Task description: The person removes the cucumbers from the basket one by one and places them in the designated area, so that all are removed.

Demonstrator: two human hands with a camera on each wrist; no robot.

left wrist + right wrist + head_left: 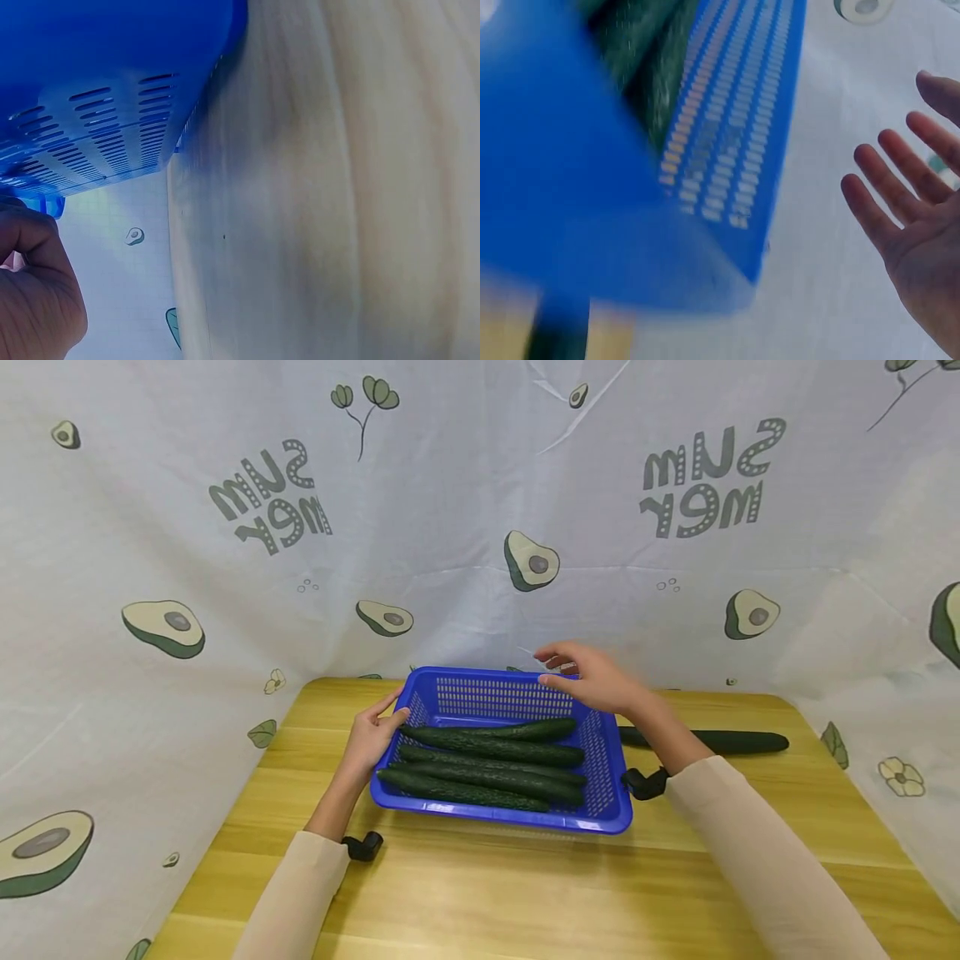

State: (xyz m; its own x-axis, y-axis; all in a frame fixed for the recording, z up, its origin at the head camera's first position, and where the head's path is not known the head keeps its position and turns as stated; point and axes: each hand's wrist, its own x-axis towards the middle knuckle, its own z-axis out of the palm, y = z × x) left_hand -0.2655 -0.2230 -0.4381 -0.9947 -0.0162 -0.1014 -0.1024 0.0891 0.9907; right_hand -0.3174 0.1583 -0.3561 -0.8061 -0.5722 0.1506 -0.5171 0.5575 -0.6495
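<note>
A blue plastic basket (502, 815) with slotted walls holds several dark green cucumbers (491, 746) lying side by side. My left hand (369, 739) grips the basket's left rim, thumb on top and fingers on the outer side; in the left wrist view the fingers are partly hidden. Over the far right corner of the rim is my right hand (600, 679), holding nothing. Its fingers are spread and straight in the right wrist view, apart from the basket wall (727, 127). One more cucumber (738, 742) lies on the table right of the basket, partly covered by my right forearm.
The wooden table (465, 902) runs under everything. A pale cloth (450, 527) printed with avocados hangs behind it and at both sides, close beyond the basket's far edge. Black wrist cameras (647, 783) sit at both cuffs.
</note>
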